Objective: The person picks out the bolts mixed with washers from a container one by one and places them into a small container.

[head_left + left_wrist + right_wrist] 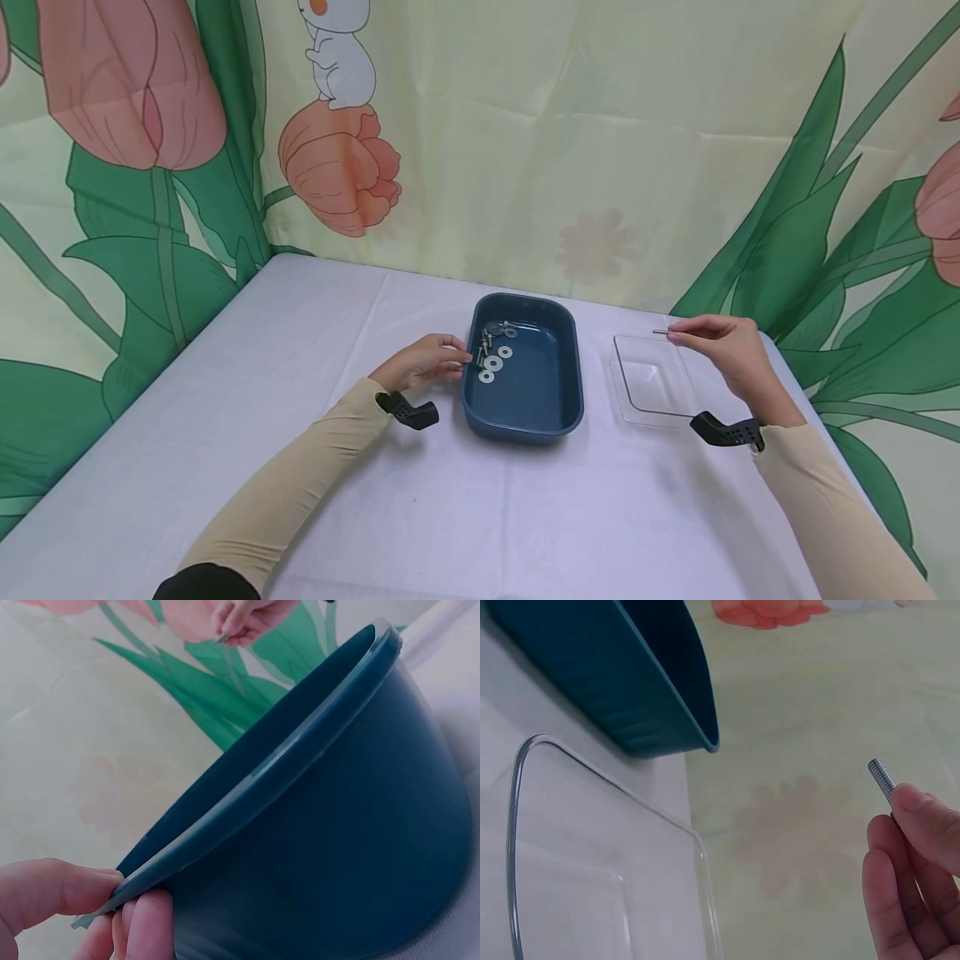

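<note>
My left hand (429,362) pinches the left rim of a dark blue tray (543,400), thumb above and fingers beneath, as the left wrist view shows. Inside the tray, along its left side, lie several flat washers (492,363) and a cluster of bolts (483,343). Over the far right edge of a clear plastic container (652,383), my right hand (716,342) pinches a threaded metal bolt (883,778) between thumb and fingers. Its threaded end sticks out past the fingertips; the other end is hidden in the hand.
A white cloth covers the table (420,517). The clear container stands to the right of the tray, with a gap between them. Behind the table hangs a curtain (510,150) printed with tulips and a white cartoon animal. Each wrist wears a black strap mount (407,410).
</note>
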A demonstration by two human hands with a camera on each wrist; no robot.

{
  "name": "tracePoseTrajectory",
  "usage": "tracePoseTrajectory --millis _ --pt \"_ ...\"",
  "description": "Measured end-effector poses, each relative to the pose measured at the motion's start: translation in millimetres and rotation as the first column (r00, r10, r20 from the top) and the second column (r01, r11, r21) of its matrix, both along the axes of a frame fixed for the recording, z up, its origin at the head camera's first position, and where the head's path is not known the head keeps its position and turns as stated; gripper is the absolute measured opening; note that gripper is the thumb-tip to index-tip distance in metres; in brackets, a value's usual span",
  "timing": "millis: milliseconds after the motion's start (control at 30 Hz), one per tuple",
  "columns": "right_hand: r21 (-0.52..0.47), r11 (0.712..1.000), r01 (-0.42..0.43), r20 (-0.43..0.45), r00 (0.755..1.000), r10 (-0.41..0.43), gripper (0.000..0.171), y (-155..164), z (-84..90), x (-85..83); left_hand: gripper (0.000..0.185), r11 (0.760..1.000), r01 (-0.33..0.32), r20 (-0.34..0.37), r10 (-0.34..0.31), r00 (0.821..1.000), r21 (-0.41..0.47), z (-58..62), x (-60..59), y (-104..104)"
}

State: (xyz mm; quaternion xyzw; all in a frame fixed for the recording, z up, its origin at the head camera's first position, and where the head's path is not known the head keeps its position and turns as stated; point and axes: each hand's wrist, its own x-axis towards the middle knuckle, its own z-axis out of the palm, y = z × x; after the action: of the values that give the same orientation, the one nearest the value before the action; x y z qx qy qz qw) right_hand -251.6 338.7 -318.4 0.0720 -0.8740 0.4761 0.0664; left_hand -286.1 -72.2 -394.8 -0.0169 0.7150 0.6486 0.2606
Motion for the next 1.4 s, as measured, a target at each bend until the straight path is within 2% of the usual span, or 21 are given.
tracePoseTrajectory --millis 533,1033,1267,1400 --pt "-0.026 1.000 -0.018 -0.017 1.000 0.018 0.019 18 -14.0 8.2 0.016 1.000 0.010 -0.006 -0.010 1.000 -0.013 1.8 2.1 -1" --pt "-0.020 0.999 0.042 0.049 0.998 -0.041 0.021 27 -29.3 8.4 0.015 1.000 0.008 -0.001 -0.008 1.000 -0.004 1.0 1.2 -1" --pt "-0.001 0.999 0.048 0.048 0.998 -0.048 0.026 30 -36.7 8.4 0.016 1.000 0.019 -0.012 -0.019 1.000 0.007 1.3 2.2 -2" --pt "-0.033 0.998 0.053 0.053 0.997 -0.051 0.023 32 -43.1 7.0 0.016 1.000 0.011 -0.003 -0.011 1.000 0.013 0.5 1.2 -2"
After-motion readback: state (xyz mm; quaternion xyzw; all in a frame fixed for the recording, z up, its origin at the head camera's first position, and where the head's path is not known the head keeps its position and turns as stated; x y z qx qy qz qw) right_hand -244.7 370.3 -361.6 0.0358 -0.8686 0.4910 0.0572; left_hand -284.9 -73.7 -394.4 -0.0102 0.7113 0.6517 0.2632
